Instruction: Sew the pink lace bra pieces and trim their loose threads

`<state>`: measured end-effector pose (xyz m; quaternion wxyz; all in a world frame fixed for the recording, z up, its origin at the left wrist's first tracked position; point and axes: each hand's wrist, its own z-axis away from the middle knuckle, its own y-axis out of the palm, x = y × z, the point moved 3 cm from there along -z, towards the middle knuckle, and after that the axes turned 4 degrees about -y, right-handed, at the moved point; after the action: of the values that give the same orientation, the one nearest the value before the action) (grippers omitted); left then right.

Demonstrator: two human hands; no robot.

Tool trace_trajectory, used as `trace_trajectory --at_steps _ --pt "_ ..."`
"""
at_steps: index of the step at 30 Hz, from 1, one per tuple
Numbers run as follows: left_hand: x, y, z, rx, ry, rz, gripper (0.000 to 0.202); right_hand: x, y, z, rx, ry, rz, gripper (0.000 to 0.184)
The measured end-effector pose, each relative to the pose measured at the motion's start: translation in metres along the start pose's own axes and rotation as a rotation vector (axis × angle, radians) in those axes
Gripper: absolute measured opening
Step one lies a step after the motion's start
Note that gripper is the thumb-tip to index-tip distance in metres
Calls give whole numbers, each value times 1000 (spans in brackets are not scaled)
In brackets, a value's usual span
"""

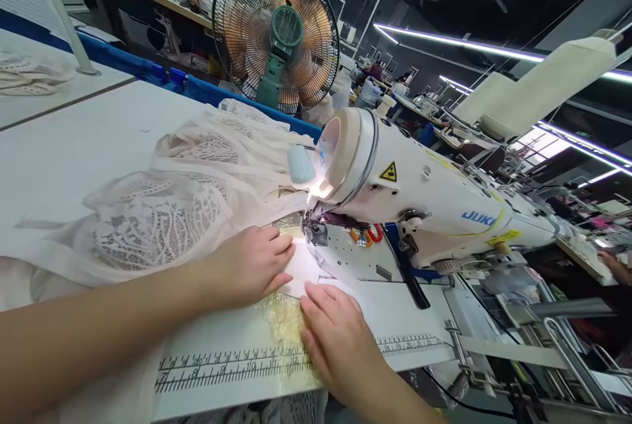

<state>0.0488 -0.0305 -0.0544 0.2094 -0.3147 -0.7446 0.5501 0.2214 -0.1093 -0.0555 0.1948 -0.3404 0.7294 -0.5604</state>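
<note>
White fabric [299, 265] lies under the needle area of a JUKI sewing machine [419, 187], lit by its lamp. My left hand [254, 263] rests on this fabric left of the presser foot [312, 230], fingers extended and thumb apart. Closer to the table's front edge, my right hand [340, 332] lies with stretched fingers at the fabric's near edge, partly over yellowish tape [284, 318] on the tabletop. A pale garment with lace panels [162, 226] spreads in folds left of the machine, behind my left forearm.
Orange- and red-handled tools [368, 236] lie beside the machine bed, near a black strip-like tool [412, 282]. A printed ruler [232, 368] runs along the front edge. A large fan [284, 29] stands behind the table. Metal guide fittings [469, 358] project at right.
</note>
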Motion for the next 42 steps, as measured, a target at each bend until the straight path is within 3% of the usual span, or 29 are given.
trace_trajectory --at_steps 9,16,24,30,36,39,42 --pt "0 -4 -28 147 -84 -72 33 -1 5 -9 2 29 -52 33" --pt "5 -2 -30 98 -57 -31 28 0 7 -11 23 42 -41 33" --pt "9 -2 -31 157 -39 -30 30 2 7 -16 58 47 -56 34" --pt "18 0 -39 105 35 -99 28 1 11 -30 79 114 -71 34" --pt "-8 -3 -11 -37 230 -126 24 1 13 -36 11 125 -91 37" --pt "-13 -2 5 -86 182 -146 40 0 13 -36 5 131 -113 40" --pt "-13 -4 9 -77 183 -110 39 0 12 -34 6 125 -113 40"
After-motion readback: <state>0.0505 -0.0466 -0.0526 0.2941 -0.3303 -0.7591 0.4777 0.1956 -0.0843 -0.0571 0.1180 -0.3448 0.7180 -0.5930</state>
